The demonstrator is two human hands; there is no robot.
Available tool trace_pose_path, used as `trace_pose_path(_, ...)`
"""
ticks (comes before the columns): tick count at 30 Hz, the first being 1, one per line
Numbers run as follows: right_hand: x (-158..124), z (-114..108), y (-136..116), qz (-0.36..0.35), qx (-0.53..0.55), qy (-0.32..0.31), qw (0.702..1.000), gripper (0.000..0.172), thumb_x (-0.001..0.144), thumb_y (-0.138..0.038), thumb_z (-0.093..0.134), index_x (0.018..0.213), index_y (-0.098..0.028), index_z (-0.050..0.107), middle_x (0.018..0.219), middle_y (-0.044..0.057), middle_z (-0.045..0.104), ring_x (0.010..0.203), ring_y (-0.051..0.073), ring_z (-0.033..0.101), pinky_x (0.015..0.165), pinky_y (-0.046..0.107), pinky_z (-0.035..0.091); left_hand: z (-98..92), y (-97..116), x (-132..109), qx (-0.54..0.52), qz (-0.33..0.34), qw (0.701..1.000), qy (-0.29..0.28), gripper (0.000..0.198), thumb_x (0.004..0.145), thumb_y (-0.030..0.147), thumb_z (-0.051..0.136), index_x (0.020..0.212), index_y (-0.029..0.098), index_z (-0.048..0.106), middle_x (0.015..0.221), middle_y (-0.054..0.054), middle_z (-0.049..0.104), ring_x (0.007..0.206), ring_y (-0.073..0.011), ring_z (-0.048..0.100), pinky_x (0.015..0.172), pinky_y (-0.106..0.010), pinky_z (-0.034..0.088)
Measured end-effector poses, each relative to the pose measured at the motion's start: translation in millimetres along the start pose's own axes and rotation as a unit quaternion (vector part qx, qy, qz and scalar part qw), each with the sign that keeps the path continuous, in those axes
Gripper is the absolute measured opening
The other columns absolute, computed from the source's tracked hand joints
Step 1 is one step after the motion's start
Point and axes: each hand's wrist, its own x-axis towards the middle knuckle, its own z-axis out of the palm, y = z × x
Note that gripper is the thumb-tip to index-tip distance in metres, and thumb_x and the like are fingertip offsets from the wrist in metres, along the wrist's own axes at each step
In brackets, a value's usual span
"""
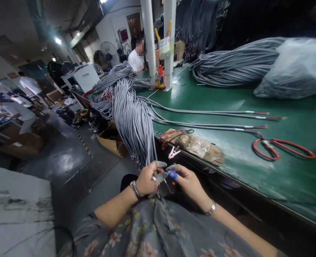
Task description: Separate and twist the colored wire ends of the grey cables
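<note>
My left hand (147,179), with a watch at the wrist, is closed around the end of a grey cable whose thin coloured wires stick out below. Close on its right, my right hand (186,180) pinches thin red wires; its fingertips wear grey covers and a blue one. Both hands are over my lap, just off the table's edge. A thick bundle of grey cables (133,121) hangs over that edge, behind my left hand. Several cable ends with white bands (247,126) lie across the green table (235,103).
Red-handled scissors (294,148) lie on the right. A taped cardboard piece (200,146) and a pink clip (174,152) are at the table edge. Farther back are a cable coil (235,64) under plastic (297,67), a white post (169,46) and a seated person (136,59).
</note>
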Motion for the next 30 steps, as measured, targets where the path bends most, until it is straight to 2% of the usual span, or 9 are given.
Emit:
trace_pose_path(4, 1.4, 5.0, -3.6, 0.053, 0.063, 0.027, 0.996, 0.040, 0.060, -0.055, 0.079, 0.067, -0.020, 0.061, 0.053, -0.004, 0.053, 0.047, 0.011, 0.045, 0.047, 0.026, 0.042, -3.6, 5.3, 3.4, 0.026, 0.002, 1.000, -0.003, 0.036, 0.083, 0.049, 0.061, 0.089, 0.014, 0.063, 0.074, -0.004, 0.065, 0.060, -0.0120, 0.057, 0.059, -0.023, 0.047)
trace_pose_path(7, 6.9, 8.7, -8.8, 0.038, 0.042, 0.030, 0.998, 0.043, 0.055, -0.055, 0.082, 0.062, -0.019, 0.060, 0.057, -0.003, 0.056, 0.052, 0.012, 0.047, 0.050, 0.026, 0.042, -7.3, 11.1, 7.1, 0.099, 0.002, 0.994, -0.051, 0.033, 0.081, 0.047, 0.063, 0.067, 0.017, 0.059, 0.063, 0.000, 0.059, 0.058, -0.0119, 0.052, 0.058, -0.023, 0.043)
trace_pose_path(10, 12.8, 11.6, -11.5, 0.013, 0.007, 0.022, 1.000, 0.045, 0.053, -0.057, 0.082, 0.060, -0.019, 0.059, 0.058, -0.002, 0.056, 0.055, 0.013, 0.048, 0.053, 0.027, 0.043, -8.2, 14.6, 9.4, 0.139, -0.010, 0.988, -0.072, 0.034, 0.082, 0.041, 0.061, 0.058, 0.018, 0.054, 0.056, 0.001, 0.055, 0.054, -0.0115, 0.049, 0.056, -0.023, 0.040)
trace_pose_path(12, 14.4, 13.1, -11.7, 0.011, 0.010, 0.029, 0.999, 0.046, 0.053, -0.060, 0.081, 0.061, -0.020, 0.059, 0.058, -0.002, 0.057, 0.055, 0.013, 0.048, 0.055, 0.027, 0.044, -7.2, 15.6, 9.8, 0.108, -0.022, 0.992, -0.060, 0.037, 0.083, 0.042, 0.058, 0.056, 0.017, 0.054, 0.055, 0.001, 0.054, 0.054, -0.0117, 0.049, 0.056, -0.023, 0.040)
trace_pose_path(15, 11.8, 14.2, -11.2, 0.030, 0.038, 0.034, 0.998, 0.047, 0.057, -0.063, 0.078, 0.065, -0.020, 0.060, 0.060, 0.000, 0.060, 0.055, 0.014, 0.051, 0.055, 0.028, 0.045, -5.4, 16.7, 10.1, -0.027, -0.080, 0.996, -0.026, 0.043, 0.081, 0.052, 0.058, 0.058, 0.016, 0.058, 0.057, -0.002, 0.060, 0.056, -0.0136, 0.056, 0.057, -0.024, 0.045)
trace_pose_path(18, 7.4, 14.3, -10.2, 0.051, 0.053, 0.029, 0.997, 0.047, 0.060, -0.064, 0.076, 0.064, -0.020, 0.059, 0.056, 0.000, 0.059, 0.052, 0.014, 0.049, 0.052, 0.028, 0.044, -3.4, 17.5, 11.9, -0.157, -0.157, 0.975, 0.016, 0.048, 0.074, 0.061, 0.063, 0.062, 0.014, 0.063, 0.060, -0.005, 0.065, 0.057, -0.0157, 0.062, 0.057, -0.026, 0.050)
trace_pose_path(20, 6.1, 13.7, -8.8, 0.047, 0.050, 0.029, 0.997, 0.046, 0.060, -0.062, 0.077, 0.063, -0.020, 0.059, 0.055, 0.000, 0.059, 0.052, 0.013, 0.049, 0.051, 0.027, 0.044, -1.4, 16.8, 14.1, -0.202, -0.192, 0.959, 0.043, 0.050, 0.069, 0.063, 0.068, 0.061, 0.014, 0.064, 0.057, -0.005, 0.065, 0.054, -0.0149, 0.061, 0.055, -0.025, 0.050)
trace_pose_path(25, 8.6, 9.9, -2.6, 0.005, -0.005, 0.031, 0.999, 0.042, 0.062, -0.059, 0.076, 0.062, -0.020, 0.061, 0.057, 0.000, 0.060, 0.054, 0.014, 0.050, 0.055, 0.029, 0.045, 3.1, 11.2, 18.5, -0.261, -0.231, 0.933, 0.085, 0.048, 0.060, 0.059, 0.077, 0.065, 0.013, 0.066, 0.055, -0.004, 0.065, 0.048, -0.0121, 0.059, 0.050, -0.023, 0.049)
trace_pose_path(30, 13.4, 7.1, -1.0, -0.004, -0.030, 0.023, 0.999, 0.040, 0.067, -0.061, 0.071, 0.074, -0.022, 0.062, 0.069, 0.003, 0.065, 0.063, 0.018, 0.057, 0.062, 0.031, 0.049, 1.4, 10.8, 19.7, -0.244, -0.249, 0.933, 0.088, 0.045, 0.060, 0.055, 0.078, 0.064, 0.013, 0.064, 0.053, -0.004, 0.064, 0.043, -0.0115, 0.057, 0.044, -0.021, 0.046)
